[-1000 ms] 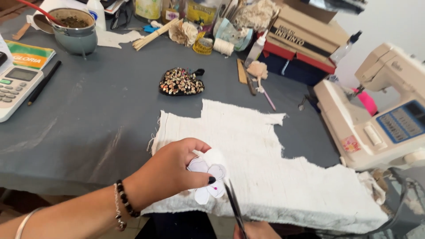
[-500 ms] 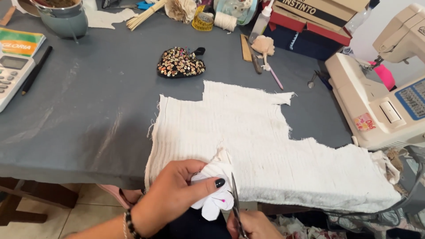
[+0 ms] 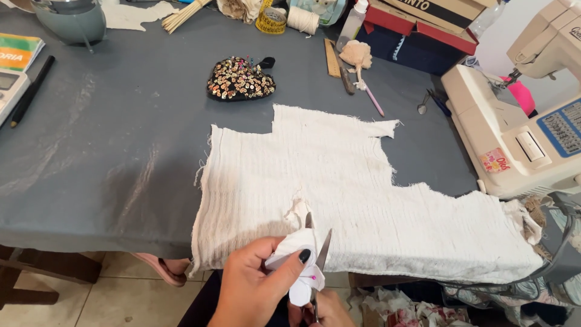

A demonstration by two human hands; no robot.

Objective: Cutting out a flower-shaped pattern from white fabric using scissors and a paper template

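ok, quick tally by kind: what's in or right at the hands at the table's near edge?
Hands: 2 (left hand, right hand)
Scissors: 1 (scissors, blades open)
White cloth sheet: 1 (white cloth)
Small white cut piece: 1 (white piece, pinched in left fingers)
Pink-headed pin: 1 (pin)
Total: 6

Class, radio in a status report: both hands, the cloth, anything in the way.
Left hand pinching white pinned paper pattern. Right hand low, on open scissors at white woven cloth. Nothing across blades.

Home sewing workspace: sewing machine [image 3: 520,121], pincushion [image 3: 240,80], thread spool [image 3: 302,19], tiled floor.
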